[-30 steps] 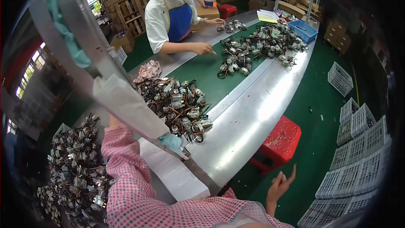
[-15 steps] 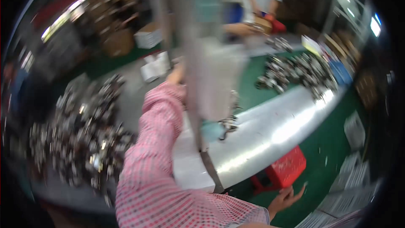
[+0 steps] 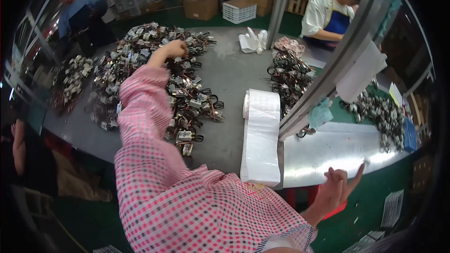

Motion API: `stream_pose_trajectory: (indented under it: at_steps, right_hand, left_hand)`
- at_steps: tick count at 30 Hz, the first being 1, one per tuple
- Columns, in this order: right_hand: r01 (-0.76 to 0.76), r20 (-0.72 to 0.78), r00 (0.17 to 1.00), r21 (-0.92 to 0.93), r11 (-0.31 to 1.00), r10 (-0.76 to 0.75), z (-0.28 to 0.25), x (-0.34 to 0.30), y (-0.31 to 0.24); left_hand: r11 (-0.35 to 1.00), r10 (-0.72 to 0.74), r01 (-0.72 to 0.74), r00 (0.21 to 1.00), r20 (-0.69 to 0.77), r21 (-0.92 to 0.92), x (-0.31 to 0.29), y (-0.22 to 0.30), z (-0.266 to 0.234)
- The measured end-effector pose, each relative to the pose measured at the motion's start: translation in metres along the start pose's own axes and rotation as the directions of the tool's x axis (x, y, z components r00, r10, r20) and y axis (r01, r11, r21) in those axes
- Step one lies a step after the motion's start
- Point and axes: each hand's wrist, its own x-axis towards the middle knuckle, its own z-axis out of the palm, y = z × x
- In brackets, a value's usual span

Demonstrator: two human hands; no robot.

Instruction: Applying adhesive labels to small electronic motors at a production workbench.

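Note:
My left hand [image 3: 175,49], its sleeve pink-checked, reaches over a large heap of small box-shaped electrical parts with dark cables [image 3: 136,61]. Its fingers are curled down at the heap's far side; whatever lies between them is hidden. At the lower right, my right hand [image 3: 333,191] is raised near the metal table's front edge. The index finger points out and the other fingers are bent. A tiny pale piece shows at that fingertip, too small to name. Between the arms lies a white strip of label sheet [image 3: 262,136], unrolled toward me on the grey table [image 3: 225,82].
An upright metal post [image 3: 328,61] with hanging paper [image 3: 361,75] stands right of the strip. Beyond it are more cabled parts [image 3: 379,117] and a blue box [image 3: 409,135]. A red stool [image 3: 335,210] sits below. A co-worker in a blue apron [image 3: 335,21] works across the table.
The view has swung left and steadied. My left hand has gone from beside the post, near white crumpled items, to the heap of cabled parts. My right hand stays raised, index finger out.

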Motion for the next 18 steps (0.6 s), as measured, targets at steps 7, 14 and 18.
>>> stream_pose_trajectory:
  at_steps: [7, 14, 18]
  right_hand:
    - [-0.71, 0.734, 0.505, 0.653, 0.266, -0.454, 0.129, 0.013, -0.078]
    - [-0.854, 0.835, 0.451, 0.506, 0.122, -0.315, 0.099, 0.036, -0.087]
    - [-0.672, 0.63, 0.741, 0.682, -0.29, -0.234, 0.12, 0.019, -0.108]
  left_hand:
    - [0.965, 0.01, -0.094, 0.947, 0.322, 0.244, -0.053, 0.082, 0.027]
    - [0.8, -0.392, 0.18, 0.879, 0.272, 0.572, -0.055, 0.137, 0.058]
    - [0.808, -0.379, 0.123, 0.857, 0.348, 0.577, -0.043, 0.079, 0.058]
